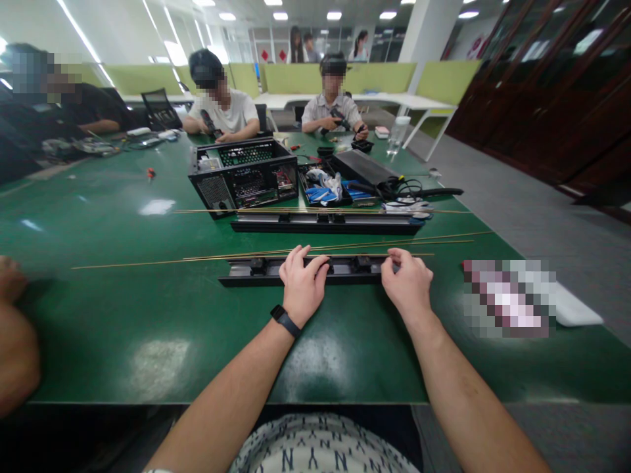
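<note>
A black rail [340, 280] with a grey channel and dark blocks, one being a block [362, 263], lies crosswise on the table before me. My left hand [302, 279] rests over its middle, fingers stretched across the far edge and thumb apart, close to a block. At the right end, my right hand [407, 279] has thumb and forefinger pinched on a thin brass-coloured rod [345, 255] along the rail's far side; the fingertips are partly hidden. More thin rods [148, 264] lie just beyond. Behind them is a second black rail [325, 226] with rods along its top.
Farther back on the green table [123, 309] stand an open computer case [244, 174], a tray with gloves [323, 187] and black cables [404, 189]. A white object [576, 305] lies at right. Another person's arm [17, 335] rests at left; people sit across the table.
</note>
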The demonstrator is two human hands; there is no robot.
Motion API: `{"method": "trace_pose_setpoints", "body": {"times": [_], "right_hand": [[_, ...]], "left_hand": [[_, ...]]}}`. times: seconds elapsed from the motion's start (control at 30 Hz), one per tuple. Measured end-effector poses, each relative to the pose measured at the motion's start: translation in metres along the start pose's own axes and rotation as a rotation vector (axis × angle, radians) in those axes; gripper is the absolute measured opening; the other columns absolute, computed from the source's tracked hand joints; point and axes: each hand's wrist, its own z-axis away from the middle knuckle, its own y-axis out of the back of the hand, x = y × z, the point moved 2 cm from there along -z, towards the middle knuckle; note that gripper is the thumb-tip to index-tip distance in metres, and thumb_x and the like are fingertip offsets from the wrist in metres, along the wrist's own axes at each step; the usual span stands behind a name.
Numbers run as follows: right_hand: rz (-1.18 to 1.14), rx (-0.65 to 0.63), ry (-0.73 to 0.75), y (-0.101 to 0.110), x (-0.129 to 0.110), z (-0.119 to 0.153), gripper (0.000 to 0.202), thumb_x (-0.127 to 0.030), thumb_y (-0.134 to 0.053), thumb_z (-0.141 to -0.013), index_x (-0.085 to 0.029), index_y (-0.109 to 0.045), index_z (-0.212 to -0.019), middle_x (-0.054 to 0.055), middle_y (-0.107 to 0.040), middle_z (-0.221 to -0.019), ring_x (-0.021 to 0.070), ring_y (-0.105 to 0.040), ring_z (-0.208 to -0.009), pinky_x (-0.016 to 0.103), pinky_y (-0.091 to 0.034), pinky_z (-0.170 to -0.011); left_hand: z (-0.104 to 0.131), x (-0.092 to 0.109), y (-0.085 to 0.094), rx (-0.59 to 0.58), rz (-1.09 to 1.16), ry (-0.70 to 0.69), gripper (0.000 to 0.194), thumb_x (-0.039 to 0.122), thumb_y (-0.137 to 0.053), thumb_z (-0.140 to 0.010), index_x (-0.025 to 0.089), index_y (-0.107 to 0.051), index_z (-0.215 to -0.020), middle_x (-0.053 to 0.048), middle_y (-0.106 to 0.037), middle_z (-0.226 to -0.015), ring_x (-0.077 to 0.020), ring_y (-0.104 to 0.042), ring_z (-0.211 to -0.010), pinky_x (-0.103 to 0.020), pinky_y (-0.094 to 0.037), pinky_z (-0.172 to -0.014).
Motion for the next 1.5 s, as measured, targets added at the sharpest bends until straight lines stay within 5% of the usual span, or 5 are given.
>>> {"method": "trace_pose_setpoints", "body": {"times": [0.67, 1.5], "right_hand": [[-0.052, -0.077, 0.13, -0.003, -0.007, 0.003, 0.031, -0.032, -0.054, -0.092, -0.022, -0.071, -0.115, 0.008, -0.08, -0.098, 0.0289, -0.069, -0.097, 0.045, -0.045, -0.094], [-0.06, -0.073, 0.109, -0.008, -0.003, 0.003, 0.027, -0.042, -0.062, -0.094, -0.023, -0.069, -0.112, 0.007, -0.079, -0.098, 0.0295, -0.066, -0.098, 0.043, -0.041, -0.092]], "left_hand": [[0.001, 0.0, 0.0, 0.006, -0.006, -0.011, 0.026, 0.034, -0.059, -0.101, 0.032, -0.077, -0.12, -0.011, -0.061, -0.146, -0.0315, -0.045, -0.147, -0.056, -0.039, -0.116], [0.0, 0.001, 0.0, 0.003, 0.005, 0.005, 0.024, 0.033, -0.06, -0.1, 0.033, -0.078, -0.117, -0.01, -0.063, -0.144, -0.0312, -0.046, -0.146, -0.057, -0.039, -0.116]]}}
